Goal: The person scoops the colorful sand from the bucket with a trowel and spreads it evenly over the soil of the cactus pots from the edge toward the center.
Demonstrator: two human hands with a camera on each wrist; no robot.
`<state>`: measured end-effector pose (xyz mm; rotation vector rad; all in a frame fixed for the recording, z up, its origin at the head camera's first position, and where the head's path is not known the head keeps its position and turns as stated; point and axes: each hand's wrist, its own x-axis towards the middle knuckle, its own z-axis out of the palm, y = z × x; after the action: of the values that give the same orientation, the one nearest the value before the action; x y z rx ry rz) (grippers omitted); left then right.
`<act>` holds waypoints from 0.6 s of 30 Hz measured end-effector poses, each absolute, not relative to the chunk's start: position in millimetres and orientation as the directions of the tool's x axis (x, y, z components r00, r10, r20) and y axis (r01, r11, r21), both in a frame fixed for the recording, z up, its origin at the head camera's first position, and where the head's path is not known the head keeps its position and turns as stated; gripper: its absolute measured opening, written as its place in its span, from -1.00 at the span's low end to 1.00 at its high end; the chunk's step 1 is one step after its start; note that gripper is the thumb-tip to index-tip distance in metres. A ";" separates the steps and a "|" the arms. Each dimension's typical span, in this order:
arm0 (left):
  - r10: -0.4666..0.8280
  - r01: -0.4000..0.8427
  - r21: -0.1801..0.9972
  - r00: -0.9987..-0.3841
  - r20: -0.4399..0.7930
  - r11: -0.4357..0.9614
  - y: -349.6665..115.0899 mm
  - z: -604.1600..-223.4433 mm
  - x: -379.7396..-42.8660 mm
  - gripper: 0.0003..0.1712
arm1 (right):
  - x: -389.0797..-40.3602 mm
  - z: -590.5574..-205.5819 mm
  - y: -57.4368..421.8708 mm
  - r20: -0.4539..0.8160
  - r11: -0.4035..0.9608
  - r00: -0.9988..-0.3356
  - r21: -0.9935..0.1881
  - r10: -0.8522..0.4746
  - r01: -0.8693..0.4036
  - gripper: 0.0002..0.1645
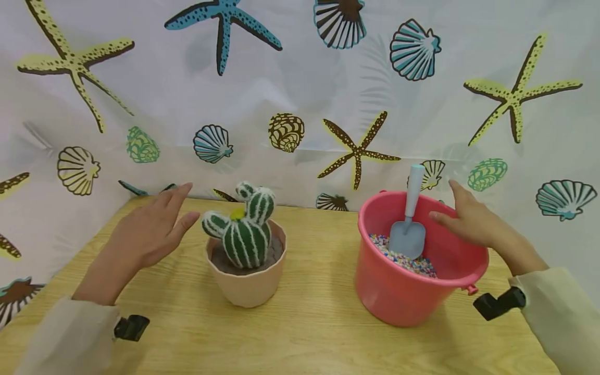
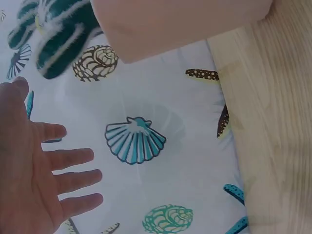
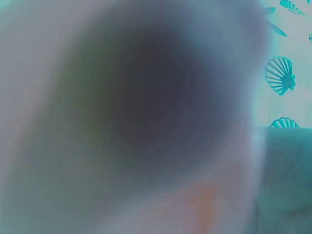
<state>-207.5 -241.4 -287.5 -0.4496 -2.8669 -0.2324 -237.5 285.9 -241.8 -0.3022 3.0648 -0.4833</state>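
My left hand [image 1: 152, 226] hovers with straight fingers left of a potted cactus [image 1: 248, 245], a fuzzy green one with white stripes and a yellow flower. Its pale peach pot [image 1: 247, 286] holds grey soil. In the left wrist view, the same hand [image 2: 34, 180] has its fingers spread, with nothing in them, below the pot [image 2: 180, 29]. Over the right side of a pink bucket [image 1: 398, 297] is my right hand [image 1: 473, 221], fingers extended and holding nothing. A small trowel [image 1: 408, 239] with a white handle stands in the bucket's multicoloured beads [image 1: 412, 265].
Both pot and bucket stand on a light wooden table [image 1: 309, 333]. Behind them hangs a white cloth [image 1: 262, 99] printed with starfish and shells. The right wrist view is mostly blocked by a blurred dark shape.
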 end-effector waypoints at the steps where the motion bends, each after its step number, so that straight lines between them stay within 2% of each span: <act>1: 0.282 0.319 0.121 -0.927 0.249 0.940 -239.9 -285.8 -205.8 -0.21 | -237.7 -239.0 286.0 -0.001 0.933 -0.980 -0.304 -0.201 -0.191 0.13; 8: 0.297 0.351 0.125 -0.901 0.317 0.928 -223.5 -275.5 -193.9 -0.23 | -240.8 -221.2 290.3 -0.045 0.935 -0.968 -0.271 -0.247 -0.226 0.09; 14: 0.343 0.427 0.085 -0.815 0.467 0.900 -203.8 -268.9 -186.9 -0.29 | -246.8 -212.3 292.2 -0.061 0.938 -0.965 -0.259 -0.254 -0.231 0.06; 18: 0.371 0.464 0.059 -0.773 0.515 0.884 -191.6 -269.6 -185.2 -0.30 | -250.9 -209.6 292.7 -0.066 0.936 -0.965 -0.269 -0.254 -0.228 0.05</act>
<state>-185.2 -191.6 -269.6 -0.6059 -2.5476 -0.2486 -250.9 292.7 -209.6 -0.3732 2.9924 -0.3981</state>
